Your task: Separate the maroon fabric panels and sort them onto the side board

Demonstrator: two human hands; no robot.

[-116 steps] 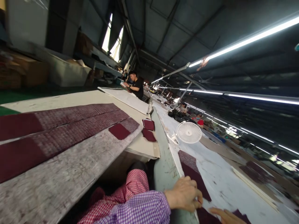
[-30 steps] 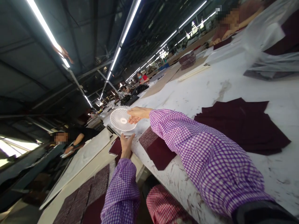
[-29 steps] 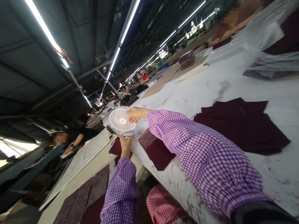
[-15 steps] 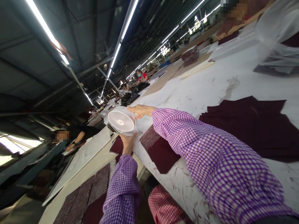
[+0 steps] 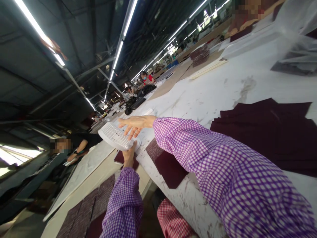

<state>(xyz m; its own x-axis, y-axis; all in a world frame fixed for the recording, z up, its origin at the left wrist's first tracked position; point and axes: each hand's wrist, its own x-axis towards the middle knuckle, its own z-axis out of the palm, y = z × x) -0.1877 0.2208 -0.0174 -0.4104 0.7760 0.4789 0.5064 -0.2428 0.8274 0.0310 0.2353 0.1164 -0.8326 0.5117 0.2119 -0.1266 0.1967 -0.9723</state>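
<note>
A small white desk fan (image 5: 112,136) stands at the near edge of the white worktable (image 5: 210,89), its round grille tilted over to the left. My left hand (image 5: 129,154) grips the fan's base from below. My right hand (image 5: 132,125) lies on the grille with fingers stretched out and apart. Both arms wear purple checked sleeves. A stack of dark maroon fabric pieces (image 5: 269,127) lies on the table to the right of my right arm. A smaller maroon stack (image 5: 164,162) sits by the table's edge under my right forearm.
Maroon pieces (image 5: 85,208) lie in rows on a lower cream board at the left. A person in black (image 5: 79,145) works at the left, others far down the table. More maroon stacks (image 5: 199,54) and clear plastic (image 5: 292,49) lie further back.
The fan's head has tipped from facing me to lying tilted leftward. My right hand moved from its rim onto the grille, and my left hand stayed at the base.
</note>
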